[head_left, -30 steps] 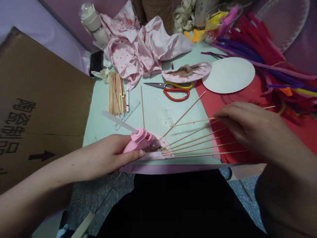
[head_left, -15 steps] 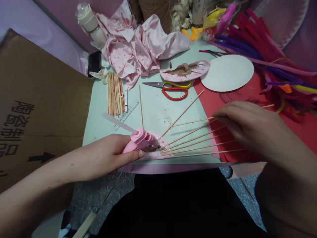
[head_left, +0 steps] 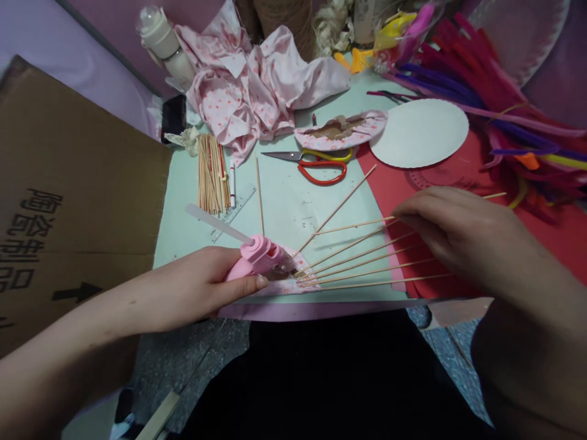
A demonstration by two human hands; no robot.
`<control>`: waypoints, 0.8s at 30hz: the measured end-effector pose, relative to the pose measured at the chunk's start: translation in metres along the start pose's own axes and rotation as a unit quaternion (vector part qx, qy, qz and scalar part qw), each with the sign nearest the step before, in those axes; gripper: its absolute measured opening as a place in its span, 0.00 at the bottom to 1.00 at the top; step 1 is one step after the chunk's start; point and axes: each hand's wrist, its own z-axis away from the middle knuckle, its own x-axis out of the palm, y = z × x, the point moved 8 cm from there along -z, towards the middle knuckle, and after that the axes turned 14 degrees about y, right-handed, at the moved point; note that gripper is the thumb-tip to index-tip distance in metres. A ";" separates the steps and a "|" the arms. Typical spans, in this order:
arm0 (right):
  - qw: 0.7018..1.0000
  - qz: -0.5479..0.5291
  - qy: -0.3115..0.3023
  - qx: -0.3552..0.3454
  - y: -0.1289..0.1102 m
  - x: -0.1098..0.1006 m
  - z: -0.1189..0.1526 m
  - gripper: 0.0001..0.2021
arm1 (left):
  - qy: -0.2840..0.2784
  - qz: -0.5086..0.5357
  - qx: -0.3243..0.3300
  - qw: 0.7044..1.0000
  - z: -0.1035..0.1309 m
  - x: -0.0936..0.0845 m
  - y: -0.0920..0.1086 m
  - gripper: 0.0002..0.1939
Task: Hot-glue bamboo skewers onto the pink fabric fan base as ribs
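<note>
My left hand (head_left: 229, 278) is wrapped round a pink glue gun (head_left: 260, 253), with a translucent glue stick (head_left: 215, 223) sticking out of its back. The gun's nozzle end is over a pink dotted fabric-covered piece (head_left: 300, 263) at the table's front edge. Several thin wooden sticks (head_left: 362, 259) fan out from that piece to the right. Closed fingers of my right hand (head_left: 431, 220) pinch one wooden stick (head_left: 355, 226), whose left end lies beside the slanting stick. The tips of the lower sticks pass under my right hand.
Scissors (head_left: 323, 172), a stick bundle (head_left: 211, 174), a marker (head_left: 232, 186) and a ruler (head_left: 238, 211) lie on the table. Behind are crumpled fabric (head_left: 257, 91), a white plate (head_left: 419, 133) and pipe cleaners (head_left: 481, 91). A cardboard box (head_left: 82, 183) stands left.
The glue gun in my left hand has tilted slightly and shifted a little to the left. My right hand keeps its pinch on the stick, almost unmoved.
</note>
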 end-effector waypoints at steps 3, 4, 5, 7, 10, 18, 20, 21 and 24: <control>1.000 0.003 -0.001 -0.001 0.000 0.000 -0.001 0.08 | -0.033 -0.034 -0.012 0.999 0.000 0.004 -0.002 0.22; 1.000 0.005 0.000 -0.001 0.000 -0.001 -0.001 0.09 | -0.037 -0.033 -0.011 0.999 -0.001 0.005 -0.001 0.23; 1.000 0.005 0.001 -0.002 0.000 -0.001 -0.001 0.09 | -0.039 -0.032 -0.008 0.999 -0.001 0.006 -0.001 0.23; 1.000 0.007 0.003 -0.003 -0.001 -0.002 -0.001 0.09 | -0.040 -0.028 -0.002 0.999 -0.002 0.007 -0.002 0.23; 1.000 0.005 0.007 0.000 -0.001 -0.003 -0.001 0.09 | -0.044 -0.015 0.008 0.999 -0.003 0.009 -0.002 0.21; 1.000 0.009 -0.007 0.007 0.000 -0.002 -0.001 0.09 | -0.033 -0.015 0.002 0.999 -0.004 0.007 0.006 0.25; 1.000 0.009 -0.006 0.005 -0.001 -0.002 -0.001 0.09 | -0.042 -0.021 -0.006 0.999 -0.005 0.008 0.007 0.26; 1.000 0.010 -0.006 0.004 -0.001 -0.003 -0.001 0.09 | -0.045 -0.023 -0.007 0.999 -0.005 0.009 0.008 0.26; 1.000 0.008 -0.001 0.001 -0.001 -0.004 -0.001 0.09 | -0.034 -0.006 -0.002 0.999 -0.007 0.009 0.009 0.25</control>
